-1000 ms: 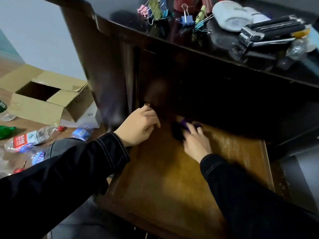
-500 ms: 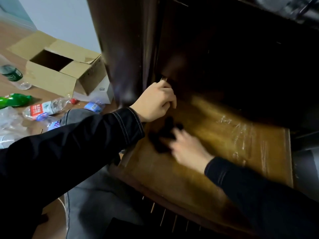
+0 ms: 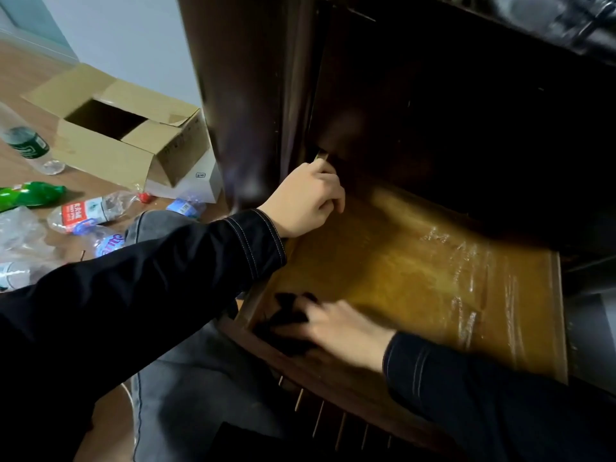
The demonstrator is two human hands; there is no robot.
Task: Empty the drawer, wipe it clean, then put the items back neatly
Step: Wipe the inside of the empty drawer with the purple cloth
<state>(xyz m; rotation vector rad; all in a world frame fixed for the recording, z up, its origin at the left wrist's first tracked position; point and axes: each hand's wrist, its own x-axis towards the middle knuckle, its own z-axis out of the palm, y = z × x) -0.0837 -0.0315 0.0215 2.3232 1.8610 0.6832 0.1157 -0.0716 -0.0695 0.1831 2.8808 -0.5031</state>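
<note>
The wooden drawer [image 3: 416, 261] stands pulled out of the dark cabinet, its brown bottom bare with wet streaks on the right side. My right hand [image 3: 340, 328] presses a dark cloth [image 3: 286, 318] flat against the drawer's near left corner; the hand is motion-blurred. My left hand [image 3: 306, 201] is curled over the drawer's left side wall, close to the cabinet front. The cabinet's top is mostly out of view.
The dark cabinet [image 3: 253, 95] rises behind the drawer. On the floor to the left lie an open cardboard box [image 3: 123, 135], a green bottle [image 3: 26, 195], several clear plastic bottles [image 3: 90, 211] and a white box [image 3: 203, 181]. My grey-trousered knee [image 3: 160, 221] is beside the drawer.
My right hand has dragged the cloth from the drawer's far left toward the near left corner. My view has dropped, so the cabinet top has left the frame. My left hand stays put.
</note>
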